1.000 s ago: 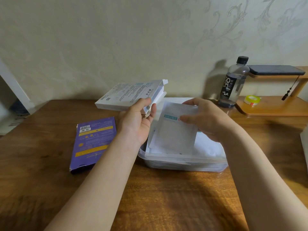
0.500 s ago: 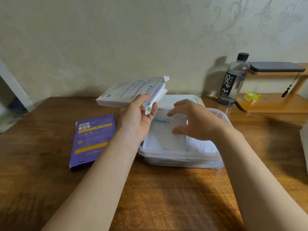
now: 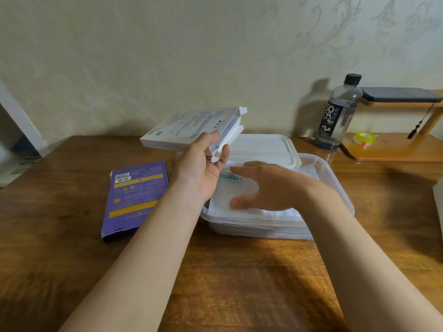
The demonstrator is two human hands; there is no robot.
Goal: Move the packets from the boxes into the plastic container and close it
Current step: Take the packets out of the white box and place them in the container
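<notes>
The left hand [image 3: 203,171] grips the white box [image 3: 189,127], open end facing the container [image 3: 334,174]; the right hand [image 3: 268,185], fingers loosely spread, hovers over a packet [image 3: 223,190] inside.

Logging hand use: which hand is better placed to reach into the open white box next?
Likely right: the right hand is open over the plastic container, near the open end of the white box; the left hand grips it.

right hand [image 3: 271,185] motion-blurred; can't tell if it touches the top packet [image 3: 227,191]. It covers much of that packet, label unreadable. left hand [image 3: 202,170] and forearm hide the container [image 3: 251,227] near-left corner. lid [image 3: 263,144] partly behind white box [image 3: 191,127]. shelf [image 3: 395,152] cut off at right edge.
</notes>
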